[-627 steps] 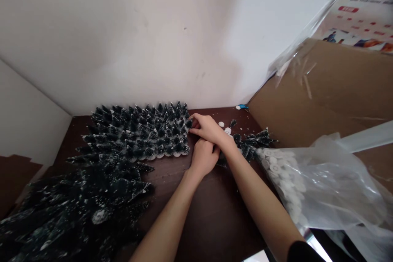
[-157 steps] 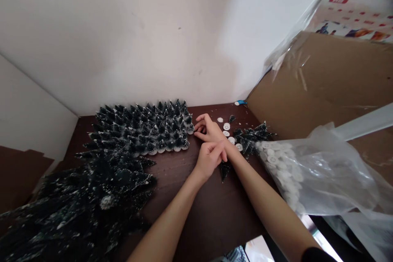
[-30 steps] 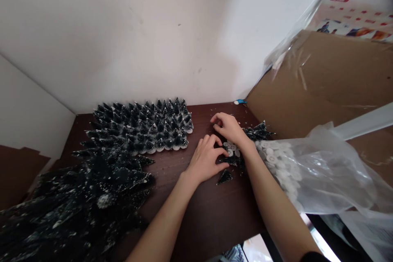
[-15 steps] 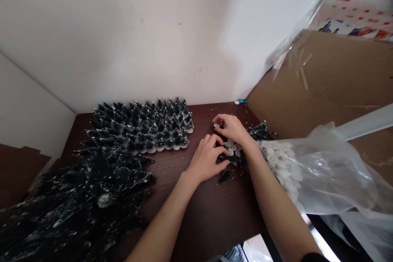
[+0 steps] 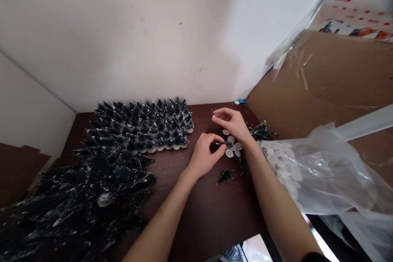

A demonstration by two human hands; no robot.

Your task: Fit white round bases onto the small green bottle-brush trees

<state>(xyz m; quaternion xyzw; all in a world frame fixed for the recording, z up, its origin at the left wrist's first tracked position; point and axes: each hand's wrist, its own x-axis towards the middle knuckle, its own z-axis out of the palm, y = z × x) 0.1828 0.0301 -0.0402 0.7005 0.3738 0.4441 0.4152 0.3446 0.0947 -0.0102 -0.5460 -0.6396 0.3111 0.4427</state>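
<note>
A small dark green bottle-brush tree with white-flecked tips (image 5: 225, 144) is pinched between the thumb and forefinger of my left hand (image 5: 204, 153). It points left, low over a loose pile of white round bases (image 5: 229, 153). My right hand (image 5: 232, 125) is just above and behind that pile, its fingers curled in a pinch. Only a white sliver shows at its fingertips, apparently the edge of a white round base. One more small tree (image 5: 225, 177) lies on the dark wooden table (image 5: 211, 208) near my left wrist.
Rows of small upright trees (image 5: 147, 127) stand against the wall at left. Nearer lies a heap of larger trees (image 5: 92, 196). To the right, a clear plastic bag (image 5: 334, 172) holds many white bases. Loose trees (image 5: 260, 131) lie beside a cardboard sheet (image 5: 344, 82).
My left hand has picked up a small tree from beside the white bases. My right hand has risen slightly, and the base in its fingers has turned mostly out of sight.
</note>
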